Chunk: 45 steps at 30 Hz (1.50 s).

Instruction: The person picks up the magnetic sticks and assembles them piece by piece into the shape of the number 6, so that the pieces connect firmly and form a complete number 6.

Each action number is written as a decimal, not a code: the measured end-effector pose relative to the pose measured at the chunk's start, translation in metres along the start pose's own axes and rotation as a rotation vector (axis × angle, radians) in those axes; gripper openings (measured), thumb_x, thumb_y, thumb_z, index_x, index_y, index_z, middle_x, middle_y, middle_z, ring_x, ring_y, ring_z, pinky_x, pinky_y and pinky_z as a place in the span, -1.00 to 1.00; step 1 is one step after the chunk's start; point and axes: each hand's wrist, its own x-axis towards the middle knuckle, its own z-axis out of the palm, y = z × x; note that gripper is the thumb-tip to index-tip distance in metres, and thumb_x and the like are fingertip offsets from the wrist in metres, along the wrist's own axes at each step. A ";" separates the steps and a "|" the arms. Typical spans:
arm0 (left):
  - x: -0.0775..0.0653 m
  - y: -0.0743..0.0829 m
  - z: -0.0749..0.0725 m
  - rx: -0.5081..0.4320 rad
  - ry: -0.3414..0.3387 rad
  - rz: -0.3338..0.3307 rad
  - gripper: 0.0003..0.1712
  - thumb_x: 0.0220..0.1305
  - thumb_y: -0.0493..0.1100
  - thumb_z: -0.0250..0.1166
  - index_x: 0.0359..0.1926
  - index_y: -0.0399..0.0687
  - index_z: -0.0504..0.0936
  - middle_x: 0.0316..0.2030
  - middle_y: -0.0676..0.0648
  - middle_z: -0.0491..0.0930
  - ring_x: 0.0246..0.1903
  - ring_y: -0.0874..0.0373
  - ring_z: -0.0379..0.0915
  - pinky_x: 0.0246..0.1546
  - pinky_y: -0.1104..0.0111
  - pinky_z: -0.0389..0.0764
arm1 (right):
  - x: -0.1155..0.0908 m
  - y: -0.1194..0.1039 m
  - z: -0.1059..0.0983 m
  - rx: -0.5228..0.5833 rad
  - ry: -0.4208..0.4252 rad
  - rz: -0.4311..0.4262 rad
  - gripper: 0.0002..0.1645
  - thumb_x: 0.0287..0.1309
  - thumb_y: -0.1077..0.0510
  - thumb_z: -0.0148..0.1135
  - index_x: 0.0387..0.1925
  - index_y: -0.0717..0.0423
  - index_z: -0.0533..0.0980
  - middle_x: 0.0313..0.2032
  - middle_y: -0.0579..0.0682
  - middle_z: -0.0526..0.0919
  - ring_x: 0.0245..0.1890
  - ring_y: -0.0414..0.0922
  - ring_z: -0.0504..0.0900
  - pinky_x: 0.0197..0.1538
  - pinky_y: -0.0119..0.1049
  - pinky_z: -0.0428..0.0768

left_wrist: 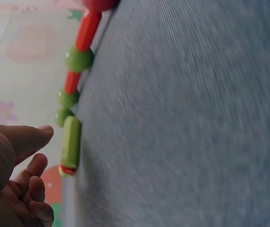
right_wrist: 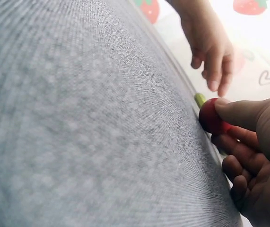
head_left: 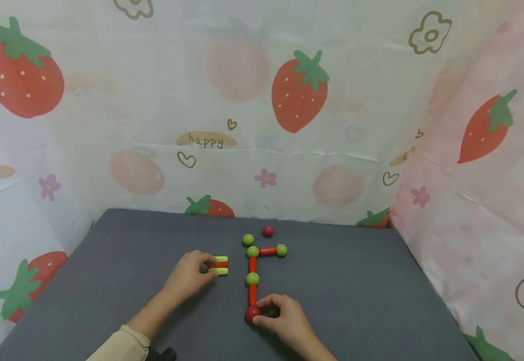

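In the head view, my right hand (head_left: 291, 321) pinches a red ball (head_left: 251, 315) between thumb and fingers. That ball is the near end of a line of red sticks (head_left: 252, 295) and green balls (head_left: 252, 279) on the table. At the line's far end, another red stick (head_left: 268, 250) branches right to a green ball (head_left: 281, 249). My left hand (head_left: 190, 275) hovers beside a small group of yellow-green sticks (head_left: 221, 272) with a red one between them. The left wrist view shows its thumb and fingers apart from the yellow-green stick (left_wrist: 71, 142).
Beyond the line lie a loose green ball (head_left: 248, 239) and a loose red ball (head_left: 268, 230). The grey table (head_left: 356, 291) is bordered by a strawberry-print cloth (head_left: 253, 165) at its back and sides. A black object (head_left: 167, 354) shows near the left sleeve.
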 end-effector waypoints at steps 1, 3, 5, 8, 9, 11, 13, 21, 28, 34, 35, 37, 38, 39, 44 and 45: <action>0.001 -0.004 0.001 0.001 -0.001 0.002 -0.75 0.15 -0.17 0.55 -0.12 0.03 0.79 -0.17 0.03 0.66 -0.10 0.05 0.54 -0.03 0.08 0.56 | 0.000 0.001 0.000 0.005 -0.002 0.000 -0.66 -0.06 -0.04 0.65 -0.20 -0.17 0.73 -0.36 -0.11 0.59 -0.35 -0.16 0.47 -0.32 -0.33 0.42; 0.001 -0.010 0.002 0.001 -0.005 -0.001 -0.76 0.15 -0.17 0.55 -0.12 0.03 0.79 -0.17 0.04 0.65 -0.07 0.05 0.54 0.01 0.07 0.56 | 0.000 0.002 0.001 0.010 -0.005 0.001 -0.66 -0.06 -0.05 0.65 -0.20 -0.18 0.73 -0.36 -0.12 0.59 -0.35 -0.16 0.47 -0.32 -0.33 0.42; 0.002 -0.015 0.004 0.001 -0.009 -0.007 -0.75 0.14 -0.18 0.55 -0.13 0.04 0.79 -0.18 0.05 0.65 -0.07 0.06 0.54 0.03 0.05 0.55 | 0.001 0.003 0.002 0.008 -0.008 0.003 -0.66 -0.06 -0.05 0.65 -0.20 -0.19 0.73 -0.36 -0.12 0.59 -0.35 -0.16 0.47 -0.31 -0.33 0.43; 0.002 -0.018 0.006 0.002 -0.015 -0.020 -0.75 0.13 -0.20 0.56 -0.13 0.05 0.79 -0.19 0.06 0.65 -0.07 0.08 0.54 0.05 0.04 0.55 | 0.001 0.004 0.002 0.005 -0.008 -0.001 -0.67 -0.06 -0.05 0.65 -0.21 -0.19 0.73 -0.36 -0.12 0.60 -0.35 -0.16 0.47 -0.31 -0.33 0.43; 0.003 -0.019 0.007 0.003 -0.018 -0.025 -0.75 0.13 -0.20 0.56 -0.13 0.05 0.79 -0.19 0.06 0.65 -0.08 0.08 0.53 0.05 0.04 0.55 | 0.001 0.004 0.002 0.003 -0.009 -0.003 -0.67 -0.06 -0.05 0.65 -0.21 -0.19 0.73 -0.36 -0.12 0.60 -0.36 -0.16 0.47 -0.31 -0.33 0.43; 0.003 -0.020 0.008 0.009 -0.024 -0.035 -0.74 0.13 -0.20 0.55 -0.13 0.06 0.80 -0.19 0.07 0.64 -0.08 0.09 0.53 0.04 0.04 0.55 | 0.001 0.004 0.002 0.002 -0.008 -0.009 -0.67 -0.06 -0.04 0.65 -0.21 -0.17 0.73 -0.36 -0.13 0.60 -0.36 -0.16 0.47 -0.32 -0.33 0.42; 0.003 -0.021 0.009 0.013 -0.031 -0.045 -0.75 0.14 -0.20 0.55 -0.13 0.07 0.80 -0.19 0.07 0.64 -0.07 0.09 0.53 0.05 0.05 0.55 | 0.001 0.003 0.002 0.002 -0.007 -0.011 -0.67 -0.06 -0.04 0.65 -0.21 -0.17 0.73 -0.36 -0.13 0.60 -0.36 -0.17 0.47 -0.32 -0.33 0.42; 0.004 -0.018 0.010 0.034 -0.037 -0.072 -0.77 0.10 -0.22 0.56 -0.19 0.09 0.80 -0.20 0.06 0.67 -0.09 0.07 0.56 0.01 0.05 0.57 | 0.003 0.004 0.003 -0.001 0.015 -0.012 -0.69 -0.05 -0.07 0.64 -0.22 -0.23 0.73 -0.36 -0.17 0.60 -0.35 -0.18 0.47 -0.30 -0.35 0.43; 0.006 -0.014 0.009 0.053 -0.044 -0.089 -0.77 0.09 -0.23 0.57 -0.20 0.08 0.79 -0.22 0.07 0.67 -0.11 0.09 0.56 -0.01 0.07 0.57 | 0.002 0.004 0.004 -0.007 0.026 -0.016 -0.69 -0.04 -0.07 0.64 -0.22 -0.23 0.73 -0.35 -0.18 0.60 -0.34 -0.18 0.49 -0.29 -0.34 0.45; 0.005 -0.010 0.009 0.056 -0.066 -0.094 -0.79 0.10 -0.18 0.58 -0.23 0.12 0.79 -0.24 0.12 0.70 -0.13 0.13 0.58 -0.02 0.09 0.58 | 0.003 0.005 0.003 -0.010 0.034 -0.021 -0.69 -0.04 -0.07 0.63 -0.21 -0.21 0.73 -0.34 -0.20 0.62 -0.34 -0.20 0.50 -0.28 -0.35 0.46; 0.005 -0.010 0.009 0.053 -0.070 -0.097 -0.80 0.10 -0.18 0.58 -0.23 0.13 0.79 -0.25 0.13 0.70 -0.14 0.14 0.58 -0.02 0.09 0.58 | 0.003 0.005 0.003 -0.010 0.037 -0.026 -0.69 -0.03 -0.07 0.63 -0.21 -0.20 0.73 -0.34 -0.20 0.62 -0.34 -0.20 0.50 -0.28 -0.36 0.46; 0.003 -0.009 0.009 0.043 -0.080 -0.098 -0.80 0.10 -0.17 0.58 -0.24 0.14 0.78 -0.26 0.15 0.71 -0.14 0.16 0.59 -0.02 0.10 0.59 | 0.003 0.006 0.004 -0.008 0.041 -0.033 -0.69 -0.03 -0.06 0.63 -0.20 -0.19 0.73 -0.34 -0.20 0.63 -0.35 -0.22 0.50 -0.29 -0.37 0.46; 0.002 -0.009 0.009 0.037 -0.083 -0.096 -0.81 0.10 -0.17 0.58 -0.24 0.14 0.78 -0.26 0.15 0.71 -0.15 0.17 0.59 -0.03 0.10 0.59 | 0.003 0.006 0.004 -0.008 0.043 -0.038 -0.68 -0.03 -0.06 0.63 -0.20 -0.19 0.73 -0.34 -0.20 0.63 -0.35 -0.22 0.49 -0.29 -0.37 0.46; 0.001 -0.009 0.009 0.028 -0.086 -0.095 -0.81 0.11 -0.17 0.58 -0.24 0.14 0.78 -0.26 0.16 0.71 -0.15 0.18 0.59 -0.02 0.11 0.59 | 0.003 0.006 0.004 -0.008 0.047 -0.045 -0.69 -0.03 -0.06 0.63 -0.20 -0.18 0.74 -0.34 -0.20 0.63 -0.35 -0.23 0.49 -0.29 -0.37 0.46; -0.005 -0.006 0.004 -0.042 -0.104 -0.084 -0.82 0.13 -0.17 0.56 -0.26 0.17 0.77 -0.27 0.17 0.68 -0.28 0.24 0.52 -0.19 0.21 0.56 | 0.004 0.008 0.004 -0.023 0.060 -0.044 -0.69 -0.03 -0.07 0.63 -0.20 -0.22 0.73 -0.35 -0.22 0.63 -0.36 -0.24 0.50 -0.29 -0.37 0.46; -0.007 -0.005 0.002 -0.060 -0.109 -0.083 -0.82 0.13 -0.17 0.56 -0.26 0.18 0.77 -0.29 0.17 0.67 -0.33 0.24 0.49 -0.24 0.24 0.53 | 0.005 0.008 0.005 -0.025 0.062 -0.041 -0.69 -0.03 -0.07 0.63 -0.20 -0.22 0.73 -0.35 -0.23 0.63 -0.36 -0.24 0.50 -0.29 -0.37 0.46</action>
